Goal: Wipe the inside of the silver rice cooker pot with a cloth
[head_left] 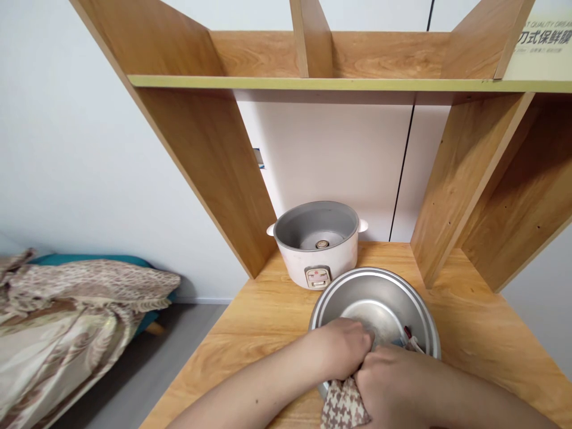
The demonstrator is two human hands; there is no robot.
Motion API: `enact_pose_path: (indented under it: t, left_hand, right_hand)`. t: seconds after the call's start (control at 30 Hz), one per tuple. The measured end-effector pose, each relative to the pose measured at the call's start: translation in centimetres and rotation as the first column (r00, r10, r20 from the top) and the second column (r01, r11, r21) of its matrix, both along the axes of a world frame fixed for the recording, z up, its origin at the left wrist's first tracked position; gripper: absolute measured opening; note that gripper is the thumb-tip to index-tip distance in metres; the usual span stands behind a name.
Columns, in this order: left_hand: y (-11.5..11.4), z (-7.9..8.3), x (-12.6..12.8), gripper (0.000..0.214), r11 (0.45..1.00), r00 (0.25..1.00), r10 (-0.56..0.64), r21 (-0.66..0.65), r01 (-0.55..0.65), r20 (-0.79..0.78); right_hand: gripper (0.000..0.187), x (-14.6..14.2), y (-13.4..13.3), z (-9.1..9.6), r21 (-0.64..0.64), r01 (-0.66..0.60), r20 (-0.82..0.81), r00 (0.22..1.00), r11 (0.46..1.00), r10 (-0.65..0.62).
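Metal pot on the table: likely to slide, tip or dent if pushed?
Metal pot looks thin-walled and shiny, so it is probably light and stiff. On the smooth wooden table it would likely slide rather than tip, being wide and low.

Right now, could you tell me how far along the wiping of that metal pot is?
Done: the metal pot sits out on the table, and the cooker behind it stands empty. In hand: the left hand and right hand bunch a checked cloth at the pot's near rim. Left: the pot is not back in the cooker.
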State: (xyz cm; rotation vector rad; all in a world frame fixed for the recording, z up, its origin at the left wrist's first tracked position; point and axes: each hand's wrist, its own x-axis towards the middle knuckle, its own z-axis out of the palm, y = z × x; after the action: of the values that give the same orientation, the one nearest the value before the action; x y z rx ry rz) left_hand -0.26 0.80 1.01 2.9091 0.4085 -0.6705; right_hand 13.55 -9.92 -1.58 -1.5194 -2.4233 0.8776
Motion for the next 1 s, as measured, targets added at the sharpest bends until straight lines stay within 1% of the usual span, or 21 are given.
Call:
enact_pose_path:
  t: [0.13,0.2,0.37,0.53,0.67,0.83,1.0]
  left_hand:
    - [0.0,0.0,0.0,0.023,1.000,1.000,-0.001,0.002,0.001,0.009]
    - [0.0,-0.1,0.0,0.023,1.000,1.000,-0.003,0.002,0.003,0.009]
    - [0.1,-0.2,0.0,0.023,1.000,1.000,-0.015,0.000,0.015,0.011]
    - [0.1,-0.3,0.0,0.024,1.000,1.000,-0.016,0.000,0.016,0.015]
    - [0.2,-0.4,0.0,0.021,1.000,1.000,-0.019,-0.005,0.019,0.014]
    - [0.2,-0.4,0.1,0.018,1.000,1.000,-0.005,-0.009,0.006,0.027]
    - [0.1,-0.2,0.1,0.022,1.000,1.000,0.002,-0.012,-0.002,0.007]
  right_hand:
    - [0.059,0.0,0.0,0.0,-0.032,0.011,-0.013,1.000,0.999,-0.011]
    - [0.058,0.1,0.0,-0.1,-0.035,0.026,-0.012,1.000,0.999,-0.027]
    - [0.058,0.2,-0.2,0.5,-0.040,0.028,-0.093,0.995,0.999,-0.032]
    - [0.058,0.0,0.1,1.2,-0.037,-0.009,-0.049,0.999,0.999,0.007]
    - [0.058,0.0,0.1,0.5,-0.037,-0.001,-0.056,0.998,0.999,-0.001]
    - [0.060,0.0,0.0,-0.5,0.009,0.024,-0.009,1.000,1.000,-0.024]
    - [0.056,-0.1,0.0,-0.4,-0.001,0.013,0.013,1.000,1.000,-0.013]
